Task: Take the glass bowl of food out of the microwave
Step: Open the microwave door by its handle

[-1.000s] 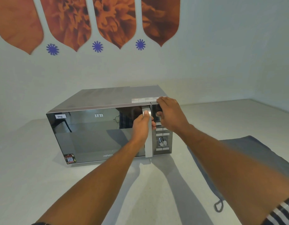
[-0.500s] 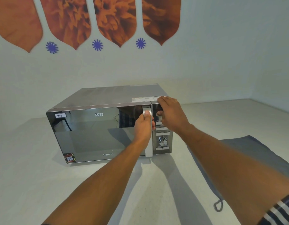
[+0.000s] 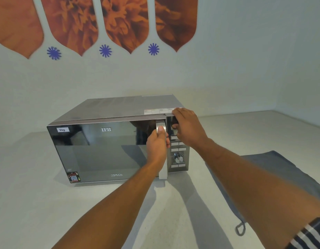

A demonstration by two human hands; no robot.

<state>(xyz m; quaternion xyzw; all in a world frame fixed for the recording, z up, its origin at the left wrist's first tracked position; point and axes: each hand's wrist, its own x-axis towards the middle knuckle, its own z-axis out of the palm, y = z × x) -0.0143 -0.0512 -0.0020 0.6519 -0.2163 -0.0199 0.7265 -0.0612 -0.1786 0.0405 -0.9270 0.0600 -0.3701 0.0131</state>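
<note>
Progress is small: the microwave (image 3: 118,141) on the counter (image 3: 29,203) is not yet opened. Its door handle (image 3: 162,153) is clasped by the left hand (image 3: 158,143), and the top corner above the control panel (image 3: 178,150) is gripped by the right hand (image 3: 188,128) — probably for bracing. The glass bowl cannot be seen behind the mirrored door — opening, reaching in and lifting are left.

Very little has shifted over the last second. The left hand (image 3: 158,142), wrapped round the silver door handle (image 3: 162,151), has slid slightly down it, the thumb now lying flatter along its front. At the handle side, the door (image 3: 105,151) seems to have parted a sliver from the control panel (image 3: 178,153), though the view is too coarse to be sure.
</note>
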